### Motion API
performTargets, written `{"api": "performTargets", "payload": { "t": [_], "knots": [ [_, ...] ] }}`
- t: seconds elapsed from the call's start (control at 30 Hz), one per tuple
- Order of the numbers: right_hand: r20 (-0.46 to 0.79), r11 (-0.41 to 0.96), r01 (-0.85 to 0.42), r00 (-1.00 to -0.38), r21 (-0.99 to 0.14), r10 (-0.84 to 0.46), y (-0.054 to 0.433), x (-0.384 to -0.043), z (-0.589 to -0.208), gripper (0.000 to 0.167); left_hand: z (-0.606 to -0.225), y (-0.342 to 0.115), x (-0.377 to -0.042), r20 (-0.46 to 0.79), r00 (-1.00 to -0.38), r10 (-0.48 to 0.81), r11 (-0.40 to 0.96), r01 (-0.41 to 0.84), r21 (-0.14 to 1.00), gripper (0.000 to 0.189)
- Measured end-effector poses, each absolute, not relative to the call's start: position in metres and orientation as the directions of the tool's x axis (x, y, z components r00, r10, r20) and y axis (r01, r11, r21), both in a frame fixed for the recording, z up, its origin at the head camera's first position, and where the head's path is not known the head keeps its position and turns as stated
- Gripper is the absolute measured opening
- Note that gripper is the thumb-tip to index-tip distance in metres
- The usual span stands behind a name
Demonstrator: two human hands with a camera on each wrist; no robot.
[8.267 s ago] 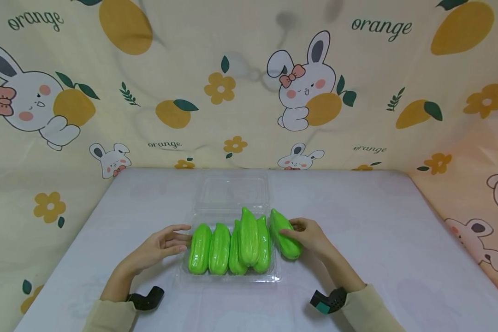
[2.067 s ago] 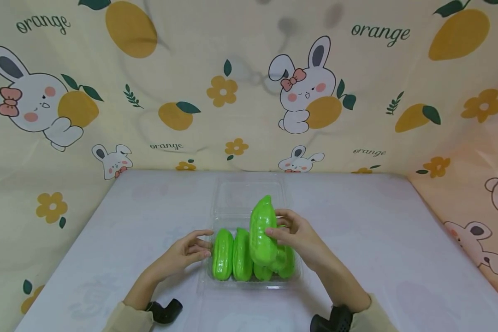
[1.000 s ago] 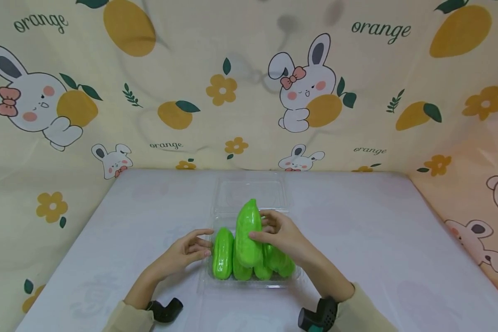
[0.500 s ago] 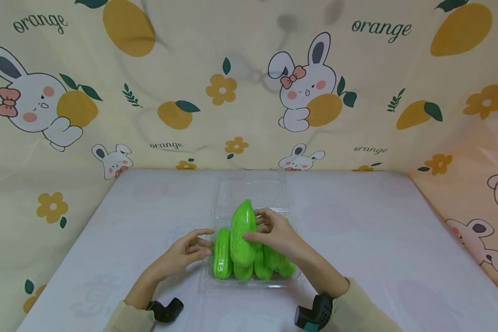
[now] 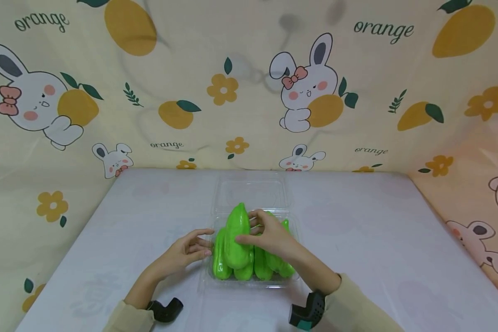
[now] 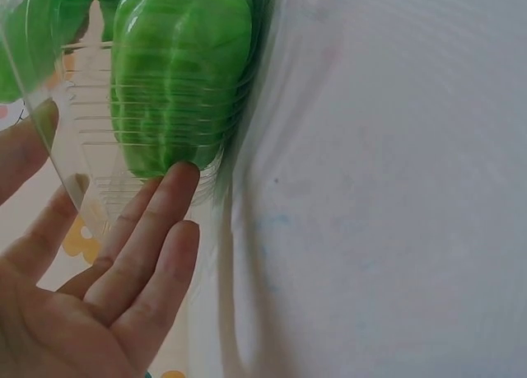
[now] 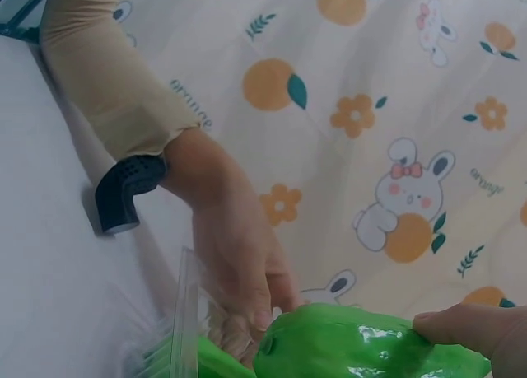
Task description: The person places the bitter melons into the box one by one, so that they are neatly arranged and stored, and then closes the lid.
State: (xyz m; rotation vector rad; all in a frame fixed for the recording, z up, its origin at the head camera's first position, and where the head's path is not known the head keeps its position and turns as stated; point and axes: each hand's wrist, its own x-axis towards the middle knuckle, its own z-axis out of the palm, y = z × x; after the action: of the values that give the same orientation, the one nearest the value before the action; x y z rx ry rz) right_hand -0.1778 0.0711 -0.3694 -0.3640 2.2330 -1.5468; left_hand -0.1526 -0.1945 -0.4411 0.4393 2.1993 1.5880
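In the head view my right hand (image 5: 271, 237) grips a glossy bright green gourd-shaped vegetable (image 5: 237, 242), thumb on its near face. This gourd lies above the left gourds in a clear plastic clamshell box (image 5: 253, 286). Several like gourds fill the box, among them one at the far left (image 5: 221, 263). My left hand (image 5: 186, 251) stays at the box's left side with its fingers loosely extended. Seen from the left wrist, the left hand's fingers (image 6: 148, 246) touch the ribbed clear wall. The right wrist view shows the held gourd (image 7: 346, 345) beneath the right thumb (image 7: 469, 324).
The box's clear lid (image 5: 251, 191) lies folded back behind it on the white table (image 5: 357, 240). A cloth printed with rabbits and oranges (image 5: 240, 46) hangs behind and at both sides. Black cameras (image 5: 166, 311) sit at both wrists.
Over the last two seconds my right hand has carried the gourd leftward across the box. Earlier it held a gourd outside the right edge. The box and left hand have since shifted right.
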Motion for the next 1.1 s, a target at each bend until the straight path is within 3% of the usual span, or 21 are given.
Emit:
{"api": "performTargets", "payload": {
  "t": [0.53, 1.1],
  "knots": [
    [-0.164, 0.514, -0.083, -0.893, -0.854, -0.418, 0.056, -0.182, -0.370, 0.062, -0.443, -0.196, -0.152, -0.131, -0.874, 0.468, 0.308, 0.023, 0.951, 0.061],
    [-0.220, 0.606, -0.082, -0.887, -0.791, -0.406, 0.043, -0.181, -0.369, 0.064, -0.444, -0.196, -0.153, -0.122, -0.871, 0.476, 0.297, 0.028, 0.954, 0.061]
  ]
}}
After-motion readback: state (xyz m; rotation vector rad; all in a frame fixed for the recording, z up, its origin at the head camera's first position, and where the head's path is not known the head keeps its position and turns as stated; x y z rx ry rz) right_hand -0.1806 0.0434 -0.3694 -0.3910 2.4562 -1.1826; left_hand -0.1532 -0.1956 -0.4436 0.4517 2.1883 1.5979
